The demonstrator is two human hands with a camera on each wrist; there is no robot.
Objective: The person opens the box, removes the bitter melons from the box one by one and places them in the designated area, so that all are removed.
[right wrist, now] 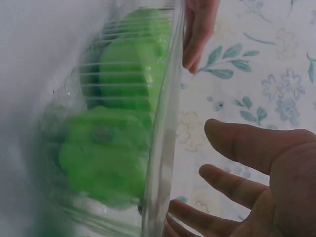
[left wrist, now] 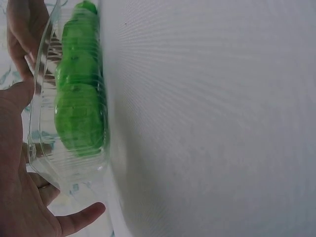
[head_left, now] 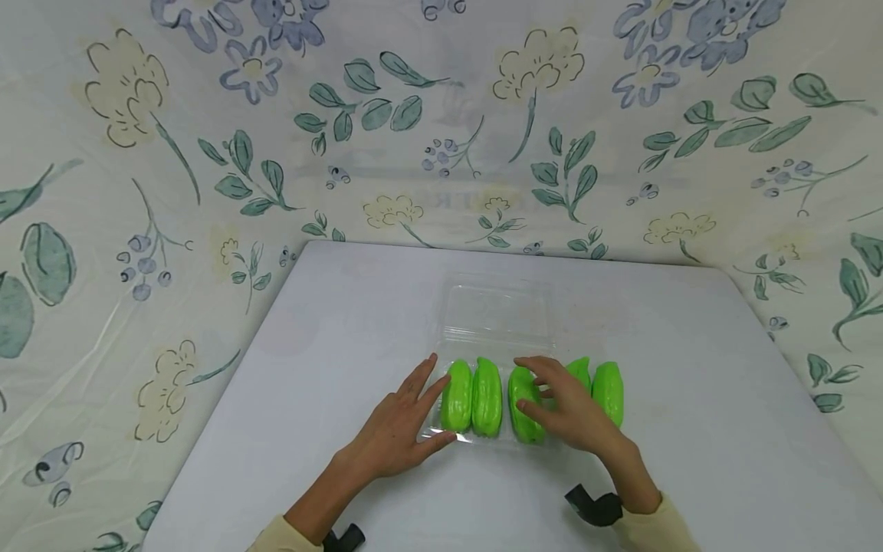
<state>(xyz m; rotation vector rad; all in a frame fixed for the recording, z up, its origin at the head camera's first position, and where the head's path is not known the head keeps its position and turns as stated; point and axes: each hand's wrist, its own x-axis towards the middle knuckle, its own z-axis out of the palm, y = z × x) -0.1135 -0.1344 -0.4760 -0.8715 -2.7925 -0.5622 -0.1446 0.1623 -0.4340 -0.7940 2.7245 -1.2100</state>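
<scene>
A clear plastic clamshell box [head_left: 464, 438] lies with its lid [head_left: 497, 308] folded back, away from me. Inside it are three bright green, ridged, elongated vegetable-like pieces: one at the left [head_left: 457, 397], one beside it [head_left: 487, 399], and a third [head_left: 522, 406] to the right across a small gap. My left hand [head_left: 396, 429] rests along the box's left edge, fingers spread. Over the third piece is my right hand [head_left: 576, 406], partly covering it. The right wrist view shows that hand's fingers [right wrist: 232, 185] spread, holding nothing, near the box rim [right wrist: 165, 118].
Two more green pieces, one partly hidden [head_left: 579, 372] and one at the far right [head_left: 608, 392], lie beyond my right hand on the white table [head_left: 331, 322]. Flower-patterned cloth [head_left: 469, 153] surrounds the table. Black straps [head_left: 595, 506] hang by my wrists.
</scene>
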